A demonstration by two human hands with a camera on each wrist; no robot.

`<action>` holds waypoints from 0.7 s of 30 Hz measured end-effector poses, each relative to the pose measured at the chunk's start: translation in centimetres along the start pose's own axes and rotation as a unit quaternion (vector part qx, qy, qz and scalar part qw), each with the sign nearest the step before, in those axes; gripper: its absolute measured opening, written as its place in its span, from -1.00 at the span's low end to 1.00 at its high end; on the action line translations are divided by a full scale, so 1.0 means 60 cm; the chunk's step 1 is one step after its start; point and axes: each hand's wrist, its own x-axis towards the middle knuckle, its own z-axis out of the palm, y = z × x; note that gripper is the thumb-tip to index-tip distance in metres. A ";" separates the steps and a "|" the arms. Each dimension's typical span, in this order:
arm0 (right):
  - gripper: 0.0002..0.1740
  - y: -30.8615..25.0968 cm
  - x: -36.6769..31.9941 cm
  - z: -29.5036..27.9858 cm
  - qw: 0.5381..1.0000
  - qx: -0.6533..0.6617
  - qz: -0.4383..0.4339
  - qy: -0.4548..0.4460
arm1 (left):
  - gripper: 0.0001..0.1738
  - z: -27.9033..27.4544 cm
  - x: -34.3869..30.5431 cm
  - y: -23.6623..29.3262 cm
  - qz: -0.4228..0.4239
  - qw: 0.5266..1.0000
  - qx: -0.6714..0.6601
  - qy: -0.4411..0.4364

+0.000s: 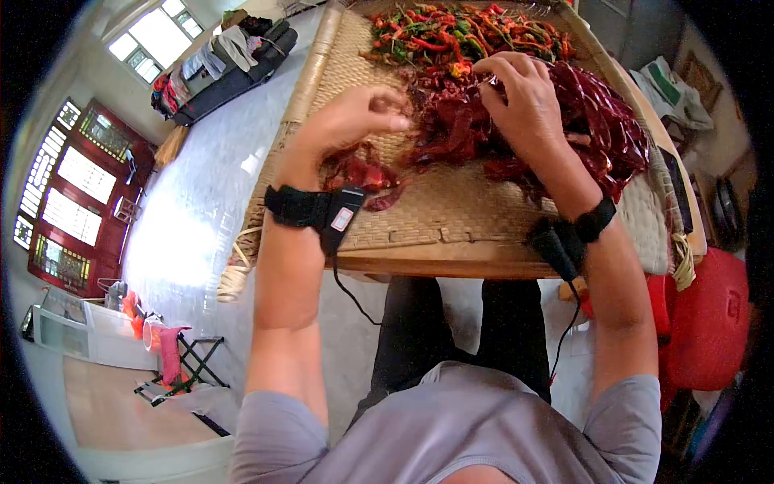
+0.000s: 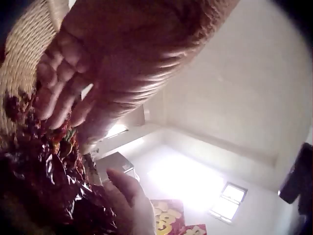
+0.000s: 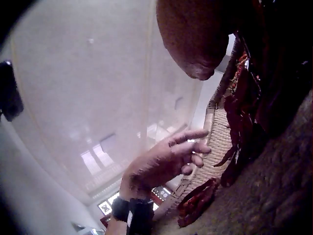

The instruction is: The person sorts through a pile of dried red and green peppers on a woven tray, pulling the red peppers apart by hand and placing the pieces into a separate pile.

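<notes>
Daylight from a window (image 1: 157, 44) and a red-framed door (image 1: 81, 189) brightens a pale, glossy floor (image 1: 189, 214), with a dark sofa (image 1: 234, 85) draped in clothes beyond. Before the seated person, a shallow woven tray (image 1: 439, 222) rests on a wooden table (image 1: 451, 263). Small red, orange and green chillies (image 1: 439, 36) cover its far end; a larger mound of glossy, dark-red dried chillies (image 1: 601, 121) lies nearer, towards the right. Separately, a little dark-red pile (image 1: 363, 176) sits just beside the left hand (image 1: 351, 121), nearer the person. That hand hangs above the weave with relaxed, slightly parted fingers, holding nothing visible. At the mound's left part, the right hand (image 1: 528, 101) reaches down with bent fingers, thumb apart; whether it pinches a chilli cannot be told.
</notes>
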 end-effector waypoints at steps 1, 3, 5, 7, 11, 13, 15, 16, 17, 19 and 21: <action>-0.70 0.000 -0.001 0.000 1.000 -0.001 0.001 0.001 | -0.38 -0.004 -0.002 0.000 0.000 0.998 0.058 -0.030; -0.70 -0.003 -0.003 -0.001 1.000 -0.003 0.004 0.001 | -0.37 -0.015 -0.011 -0.017 -0.047 0.990 0.117 -0.065; -0.72 -0.002 -0.001 -0.002 1.000 -0.001 0.003 0.004 | -0.32 -0.030 -0.011 -0.070 -0.059 0.984 0.140 -0.091; -0.73 -0.004 0.001 -0.007 1.000 -0.003 -0.004 0.008 | -0.24 -0.040 -0.022 -0.056 -0.059 0.988 0.098 -0.108; -0.75 -0.004 -0.001 -0.004 1.000 -0.007 0.001 0.012 | -0.28 -0.048 -0.036 -0.038 -0.071 0.981 0.124 -0.135; -0.76 -0.004 -0.003 -0.002 1.000 -0.006 0.004 0.014 | -0.33 -0.042 -0.034 -0.040 -0.088 0.972 0.157 -0.148; -0.77 -0.002 -0.002 -0.002 1.000 0.003 0.003 0.006 | -0.38 -0.032 -0.028 -0.042 -0.107 0.963 0.175 -0.172; -0.77 -0.002 -0.001 -0.002 1.000 0.007 0.003 0.003 | -0.45 -0.030 -0.026 -0.041 -0.067 0.962 0.200 -0.174; -0.78 -0.003 -0.002 -0.002 1.000 0.004 0.010 -0.004 | -0.46 -0.028 -0.024 -0.040 -0.077 0.959 0.202 -0.185; -0.79 -0.006 -0.003 -0.003 1.000 -0.001 0.024 -0.019 | -0.48 -0.026 -0.023 -0.030 -0.096 0.953 0.203 -0.204; -0.78 -0.004 -0.003 -0.002 1.000 0.004 0.020 -0.023 | -0.53 -0.023 -0.015 -0.044 -0.113 0.951 0.179 -0.226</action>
